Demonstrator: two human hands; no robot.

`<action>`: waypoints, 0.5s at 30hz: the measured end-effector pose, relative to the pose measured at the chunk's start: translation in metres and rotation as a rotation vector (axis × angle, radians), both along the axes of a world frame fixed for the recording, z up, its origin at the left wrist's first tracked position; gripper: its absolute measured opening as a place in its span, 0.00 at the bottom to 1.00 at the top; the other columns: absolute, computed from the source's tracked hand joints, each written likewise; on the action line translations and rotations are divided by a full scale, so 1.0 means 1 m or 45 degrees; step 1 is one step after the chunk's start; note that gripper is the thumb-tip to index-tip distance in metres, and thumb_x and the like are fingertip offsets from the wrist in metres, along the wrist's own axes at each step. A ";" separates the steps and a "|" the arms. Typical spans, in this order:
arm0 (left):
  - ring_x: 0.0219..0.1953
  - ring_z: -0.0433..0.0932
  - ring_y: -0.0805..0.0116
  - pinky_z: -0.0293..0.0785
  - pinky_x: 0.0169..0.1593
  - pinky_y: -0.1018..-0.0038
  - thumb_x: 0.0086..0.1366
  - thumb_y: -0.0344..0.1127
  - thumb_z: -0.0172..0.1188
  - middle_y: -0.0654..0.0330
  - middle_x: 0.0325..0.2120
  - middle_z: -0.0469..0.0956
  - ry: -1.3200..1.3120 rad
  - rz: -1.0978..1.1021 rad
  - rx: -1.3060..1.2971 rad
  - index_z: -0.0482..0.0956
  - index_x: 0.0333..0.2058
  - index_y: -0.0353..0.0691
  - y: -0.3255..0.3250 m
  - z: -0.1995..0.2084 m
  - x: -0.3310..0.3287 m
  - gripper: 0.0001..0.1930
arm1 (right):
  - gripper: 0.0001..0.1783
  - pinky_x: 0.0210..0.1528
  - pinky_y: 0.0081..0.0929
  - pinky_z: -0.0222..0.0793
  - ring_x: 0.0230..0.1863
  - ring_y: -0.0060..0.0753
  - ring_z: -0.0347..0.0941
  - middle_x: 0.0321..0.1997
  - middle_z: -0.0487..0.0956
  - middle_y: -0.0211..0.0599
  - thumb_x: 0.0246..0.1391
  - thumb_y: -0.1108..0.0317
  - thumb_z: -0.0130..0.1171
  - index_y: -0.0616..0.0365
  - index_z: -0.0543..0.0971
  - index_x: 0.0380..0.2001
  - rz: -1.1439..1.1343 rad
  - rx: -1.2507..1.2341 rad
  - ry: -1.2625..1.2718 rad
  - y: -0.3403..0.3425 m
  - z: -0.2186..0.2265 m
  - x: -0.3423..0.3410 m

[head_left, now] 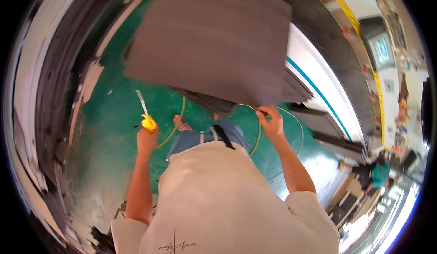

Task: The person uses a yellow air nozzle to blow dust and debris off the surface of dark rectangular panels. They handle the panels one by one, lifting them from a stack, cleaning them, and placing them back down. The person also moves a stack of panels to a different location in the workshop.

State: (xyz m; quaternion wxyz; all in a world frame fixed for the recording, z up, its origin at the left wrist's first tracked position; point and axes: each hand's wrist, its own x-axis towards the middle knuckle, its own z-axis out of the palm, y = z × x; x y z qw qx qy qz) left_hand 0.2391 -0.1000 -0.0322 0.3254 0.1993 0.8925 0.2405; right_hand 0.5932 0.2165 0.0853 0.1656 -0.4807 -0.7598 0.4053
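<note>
Cream cotton-like shirt point(205, 190) sits nearest. Left hand's point(148, 139) grip holds a yellow-handled, pale-bladed tool point(147, 122), best kept clear of the flat brown rectangular panel point(214, 44) ahead; right hand's point(272, 123) grip is narrow at its corner, contact blurred.

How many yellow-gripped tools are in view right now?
1: the yellow-gripped tool, held in the left hand, its slim silvery end pointing away from the body. Others may be hidden behind the large brown panel.
</note>
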 end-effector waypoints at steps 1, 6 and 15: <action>0.38 0.84 0.40 0.79 0.41 0.52 0.64 0.43 0.65 0.44 0.30 0.84 0.060 -0.009 -0.068 0.84 0.37 0.35 -0.029 -0.008 -0.005 0.14 | 0.06 0.42 0.34 0.75 0.39 0.43 0.79 0.38 0.80 0.38 0.57 0.73 0.66 0.60 0.84 0.38 0.159 0.052 0.046 0.002 -0.001 -0.032; 0.41 0.81 0.35 0.76 0.43 0.45 0.62 0.35 0.63 0.40 0.35 0.83 0.235 0.196 -0.282 0.74 0.52 0.37 -0.091 0.028 0.008 0.20 | 0.04 0.45 0.39 0.74 0.45 0.45 0.76 0.39 0.78 0.36 0.58 0.70 0.62 0.56 0.84 0.35 0.924 0.375 0.211 0.001 -0.004 -0.223; 0.51 0.77 0.33 0.74 0.53 0.49 0.64 0.30 0.60 0.37 0.47 0.78 0.260 0.619 -0.218 0.65 0.58 0.31 -0.119 0.050 0.094 0.25 | 0.08 0.51 0.40 0.72 0.49 0.42 0.74 0.40 0.80 0.33 0.58 0.68 0.60 0.48 0.87 0.36 1.545 0.928 0.195 0.000 -0.032 -0.469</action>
